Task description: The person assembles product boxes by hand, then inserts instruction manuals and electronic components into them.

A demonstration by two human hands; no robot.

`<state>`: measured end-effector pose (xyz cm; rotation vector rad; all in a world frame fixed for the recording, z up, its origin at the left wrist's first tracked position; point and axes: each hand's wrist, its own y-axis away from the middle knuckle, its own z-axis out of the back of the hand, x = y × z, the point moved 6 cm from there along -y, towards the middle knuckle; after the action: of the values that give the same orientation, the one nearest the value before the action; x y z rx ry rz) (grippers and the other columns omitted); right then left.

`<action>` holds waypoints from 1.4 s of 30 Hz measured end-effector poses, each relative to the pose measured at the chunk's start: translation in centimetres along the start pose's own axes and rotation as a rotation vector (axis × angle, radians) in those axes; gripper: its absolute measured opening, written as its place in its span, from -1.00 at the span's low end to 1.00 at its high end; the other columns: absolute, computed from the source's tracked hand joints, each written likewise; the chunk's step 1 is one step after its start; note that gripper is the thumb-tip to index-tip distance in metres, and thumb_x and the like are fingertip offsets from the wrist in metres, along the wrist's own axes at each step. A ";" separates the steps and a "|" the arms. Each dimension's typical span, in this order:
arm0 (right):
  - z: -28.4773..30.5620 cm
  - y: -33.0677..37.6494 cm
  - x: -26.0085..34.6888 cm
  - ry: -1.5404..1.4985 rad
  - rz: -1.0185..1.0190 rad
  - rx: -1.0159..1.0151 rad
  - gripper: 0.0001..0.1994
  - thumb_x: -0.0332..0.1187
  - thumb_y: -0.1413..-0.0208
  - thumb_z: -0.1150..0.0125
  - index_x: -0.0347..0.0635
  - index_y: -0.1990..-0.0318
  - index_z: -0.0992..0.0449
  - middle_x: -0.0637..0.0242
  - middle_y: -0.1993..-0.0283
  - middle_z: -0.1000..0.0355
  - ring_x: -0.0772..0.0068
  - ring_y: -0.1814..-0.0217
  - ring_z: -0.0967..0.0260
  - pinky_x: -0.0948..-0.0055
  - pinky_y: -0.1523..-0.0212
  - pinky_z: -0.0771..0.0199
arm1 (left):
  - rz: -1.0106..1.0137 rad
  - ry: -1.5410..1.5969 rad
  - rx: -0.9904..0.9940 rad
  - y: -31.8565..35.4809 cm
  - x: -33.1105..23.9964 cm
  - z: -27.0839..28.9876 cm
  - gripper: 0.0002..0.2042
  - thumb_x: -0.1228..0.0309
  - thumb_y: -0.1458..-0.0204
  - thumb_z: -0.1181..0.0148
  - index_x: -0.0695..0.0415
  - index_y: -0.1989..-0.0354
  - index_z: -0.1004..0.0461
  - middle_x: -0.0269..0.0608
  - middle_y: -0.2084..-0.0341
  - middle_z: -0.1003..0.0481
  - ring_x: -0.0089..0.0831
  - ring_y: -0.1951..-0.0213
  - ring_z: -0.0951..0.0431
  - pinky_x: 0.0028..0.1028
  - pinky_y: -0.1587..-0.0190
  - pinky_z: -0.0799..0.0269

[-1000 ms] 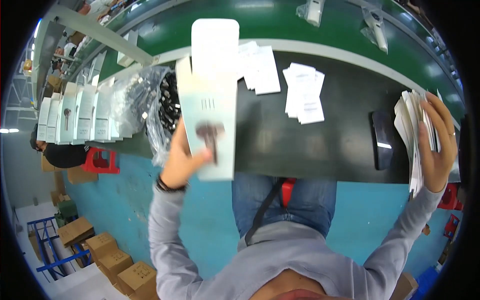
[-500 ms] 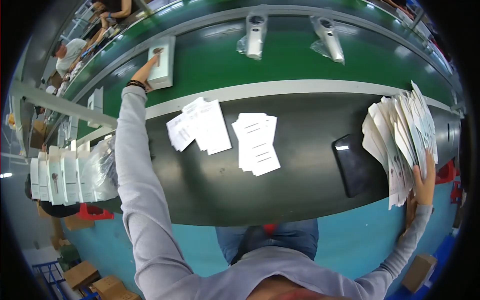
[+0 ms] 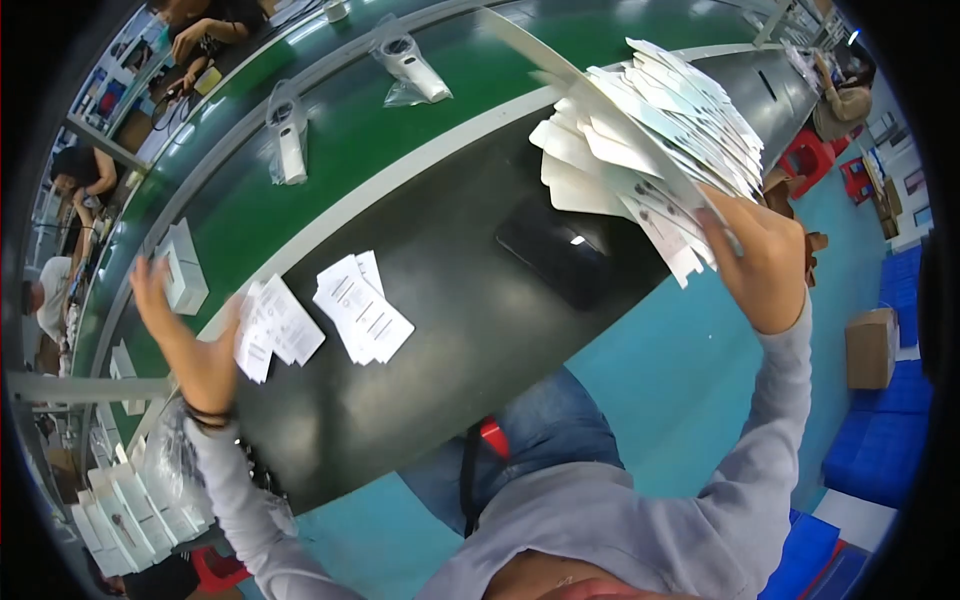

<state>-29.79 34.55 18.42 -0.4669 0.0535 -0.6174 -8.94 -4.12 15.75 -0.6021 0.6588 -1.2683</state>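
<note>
My right hand (image 3: 755,260) grips the lower end of a flat, folded white carton (image 3: 640,140), raised at a slant and blurred toward its far end. Just beyond it a fanned pile of similar flat cartons (image 3: 715,105) lies on the black work surface. My left hand (image 3: 190,340) is in the air with its fingers apart and holds nothing. Closest to that hand are a white box (image 3: 183,270) on the green belt and a spread of printed white leaflets (image 3: 285,322). Another small stack of leaflets (image 3: 365,312) lies to their right.
A black phone (image 3: 553,250) lies near the flat cartons. Two bagged white handheld devices (image 3: 290,150) rest on the green conveyor belt (image 3: 345,150). A row of white boxes (image 3: 130,515) and clear plastic bags (image 3: 175,460) are at lower left. Other people work across the belt and at far right.
My view has turned to the right. My left hand has let go of the white box on the belt and drawn back. My right hand has lifted one flat carton off the pile.
</note>
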 end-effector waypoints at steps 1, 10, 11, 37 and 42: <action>0.6 -0.5 2.0 -0.113 0.105 -0.067 -0.75 -0.53 0.09 -0.17 -0.31 0.18 -0.46 0.07 0.53 -0.41 0.08 0.53 -0.39 0.39 0.50 -0.36 | -0.229 -0.038 0.030 -0.4 -5.4 0.8 -0.19 0.27 0.31 -0.42 0.05 -0.19 -0.12 0.09 -0.21 0.00 0.09 -0.25 0.07 -0.11 -0.23 0.15; -7.3 1.6 14.6 -1.585 0.056 0.977 -0.70 -0.29 -0.09 -0.08 -0.37 0.13 -0.41 0.25 0.29 -0.45 0.56 0.26 -0.39 0.56 0.26 -0.36 | -0.566 0.224 0.507 4.5 -21.4 2.0 -0.28 0.18 0.57 -0.32 -0.33 -0.01 -0.34 -0.07 -0.07 -0.24 -0.07 0.03 -0.32 -0.10 0.05 -0.18; -7.2 2.8 15.2 -1.844 -0.184 1.152 -0.65 -0.24 -0.11 -0.07 -0.36 0.08 -0.40 0.28 0.28 -0.44 0.61 0.24 -0.37 0.62 0.24 -0.34 | -0.440 0.248 0.529 5.4 -20.7 2.6 -0.20 0.13 0.58 -0.36 -0.29 -0.08 -0.28 -0.01 -0.06 -0.23 -0.06 0.03 -0.31 -0.19 0.10 -0.18; -12.1 7.8 18.9 -1.477 -0.097 1.114 -0.70 -0.47 0.02 -0.07 -0.30 0.08 -0.44 0.27 0.46 -0.47 0.62 0.53 -0.39 0.56 0.50 -0.44 | 0.145 0.221 0.544 16.4 -18.9 4.8 -0.12 0.13 0.64 -0.43 -0.14 -0.09 -0.27 -0.14 -0.10 -0.22 0.02 -0.16 -0.15 0.26 -0.10 0.20; -13.1 7.2 18.9 -1.210 0.314 0.822 -0.70 -0.40 0.04 -0.07 -0.22 0.11 -0.49 0.25 0.52 -0.46 0.61 0.52 -0.38 0.55 0.46 -0.38 | 0.242 0.307 0.449 16.3 -17.9 5.0 -0.17 0.22 0.61 -0.46 0.14 -0.03 -0.30 -0.28 0.22 -0.49 -0.31 0.28 -0.50 -0.37 0.24 -0.42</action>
<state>-12.83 23.60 5.29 0.0366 -1.2141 0.0572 2.43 16.81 9.33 0.0438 0.6477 -1.2364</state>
